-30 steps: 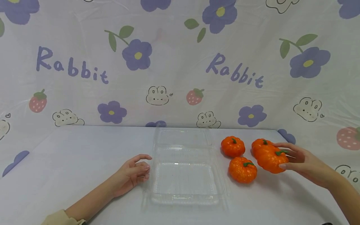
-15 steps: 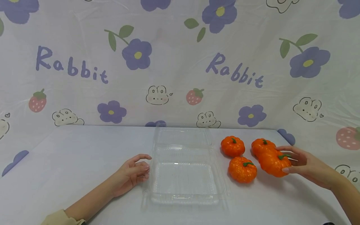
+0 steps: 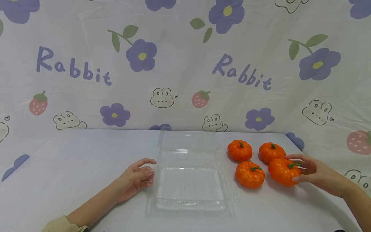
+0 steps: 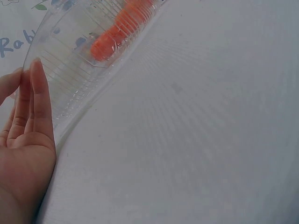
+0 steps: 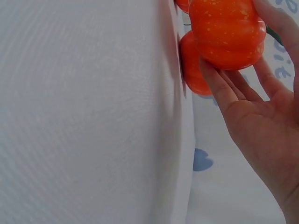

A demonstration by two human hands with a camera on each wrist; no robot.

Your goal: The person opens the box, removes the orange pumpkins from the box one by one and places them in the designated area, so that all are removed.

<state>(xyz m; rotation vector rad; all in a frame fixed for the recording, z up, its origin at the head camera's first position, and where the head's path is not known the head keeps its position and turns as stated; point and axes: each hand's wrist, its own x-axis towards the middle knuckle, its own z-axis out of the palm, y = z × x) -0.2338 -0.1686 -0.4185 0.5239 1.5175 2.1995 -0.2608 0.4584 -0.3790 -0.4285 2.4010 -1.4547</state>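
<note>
In the head view my right hand (image 3: 314,172) grips an orange toy pumpkin (image 3: 282,172) with a green stem, thumb on its near side and fingers on its far side. In the right wrist view this pumpkin (image 5: 229,32) shows above the tabletop in front of another one (image 5: 194,65). Three more pumpkins stand beside it: one behind (image 3: 271,152), one to its left (image 3: 250,175) and one at back left (image 3: 240,150). My left hand (image 3: 134,180) rests at the left edge of a clear plastic clamshell box (image 3: 189,204), fingertips right at its rim, fingers relaxed.
The box's lid (image 3: 188,141) is folded back toward a patterned cloth backdrop (image 3: 179,64). Everything stands on a white table (image 3: 95,154), whose back edge meets the cloth. A small dark object (image 3: 339,230) peeks in at the bottom right.
My right hand has brought its pumpkin down and slightly right, toward the front, uncovering more of the pumpkin behind. My left hand and the box have stayed put.
</note>
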